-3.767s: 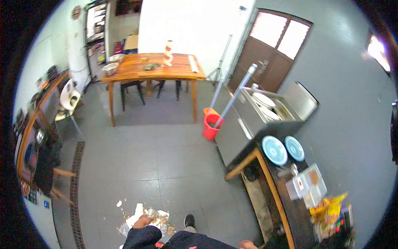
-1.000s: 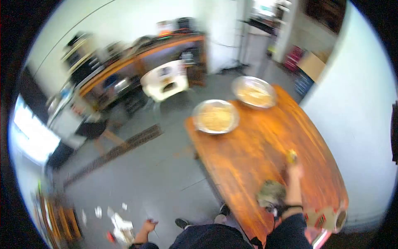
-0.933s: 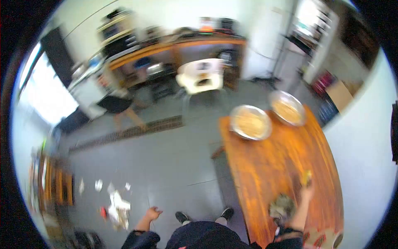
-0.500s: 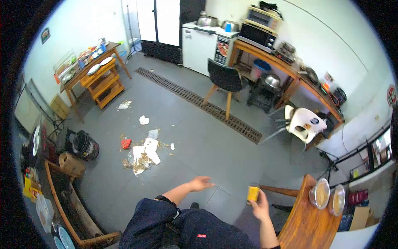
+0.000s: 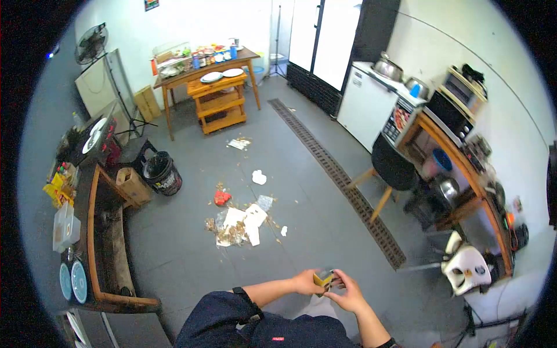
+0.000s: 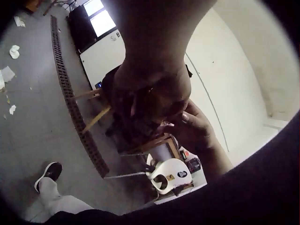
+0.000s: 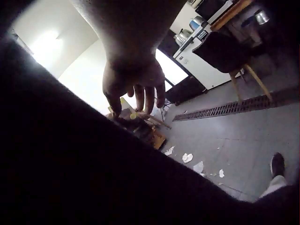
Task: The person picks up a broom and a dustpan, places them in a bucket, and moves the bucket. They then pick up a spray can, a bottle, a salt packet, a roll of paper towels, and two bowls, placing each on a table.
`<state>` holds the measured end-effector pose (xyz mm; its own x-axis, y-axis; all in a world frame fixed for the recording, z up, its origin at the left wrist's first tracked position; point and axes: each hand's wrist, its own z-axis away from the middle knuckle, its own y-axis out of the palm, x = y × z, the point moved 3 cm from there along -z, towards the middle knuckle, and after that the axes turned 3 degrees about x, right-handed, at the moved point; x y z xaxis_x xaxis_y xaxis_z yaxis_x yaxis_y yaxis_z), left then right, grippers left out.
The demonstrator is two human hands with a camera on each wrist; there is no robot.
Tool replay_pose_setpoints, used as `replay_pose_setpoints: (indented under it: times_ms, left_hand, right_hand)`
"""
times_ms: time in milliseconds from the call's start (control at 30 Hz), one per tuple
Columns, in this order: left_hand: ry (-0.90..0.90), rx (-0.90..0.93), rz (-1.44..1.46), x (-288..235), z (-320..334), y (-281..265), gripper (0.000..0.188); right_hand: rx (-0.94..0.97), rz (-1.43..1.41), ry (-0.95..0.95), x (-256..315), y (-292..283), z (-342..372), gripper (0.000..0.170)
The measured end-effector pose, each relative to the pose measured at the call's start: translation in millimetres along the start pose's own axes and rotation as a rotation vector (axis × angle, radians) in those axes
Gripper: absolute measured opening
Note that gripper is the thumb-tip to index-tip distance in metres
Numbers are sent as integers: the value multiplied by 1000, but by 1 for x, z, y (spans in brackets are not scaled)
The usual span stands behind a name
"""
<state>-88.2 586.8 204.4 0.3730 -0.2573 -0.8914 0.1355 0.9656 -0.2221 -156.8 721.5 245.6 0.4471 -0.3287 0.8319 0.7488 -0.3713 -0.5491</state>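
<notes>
In the head view both hands meet at a small yellow box (image 5: 322, 279) in front of the body. My left hand (image 5: 304, 282) grips its left side. From the other side my right hand (image 5: 350, 294) holds it with thumb below and fingers above. Something dark and silvery shows at the box's right end, partly hidden by the fingers. In the right wrist view a bit of the yellow box (image 7: 123, 103) shows beside the fingers of the right hand (image 7: 133, 82). The left hand (image 6: 152, 86) is dark in its own wrist view and hides most of the box.
White sheets (image 5: 253, 219) with brown scraps, a red crumpled piece (image 5: 221, 198) and a white wad (image 5: 259, 177) lie on the floor ahead. A drain grate (image 5: 325, 159) crosses the floor. A black bucket (image 5: 162, 174) stands left, chairs (image 5: 466, 269) right.
My right hand took the yellow box from the wooden table and brought it to my left hand, which was empty and now grips it too. The body has turned left, away from the table.
</notes>
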Motion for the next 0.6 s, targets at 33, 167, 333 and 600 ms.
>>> replay_pose_setpoints:
  times_ms: [33,167,333,600]
  left_hand:
    - [63,-5,-88,10,-22,-5,55]
    - [48,148,-15,-15,-91,-42,55]
    - [78,146,-18,-38,-169,-99,70]
    - [-569,-672,-244,63,-149,-246,74]
  right_hand:
    - [45,-18,-4,-2,-13,-18,64]
    - [244,34,-164,-32,-57,-102,54]
    - [317,85,-229,-49,-121,-195,46]
    - [204,120,-78,-85,-189,-341,44]
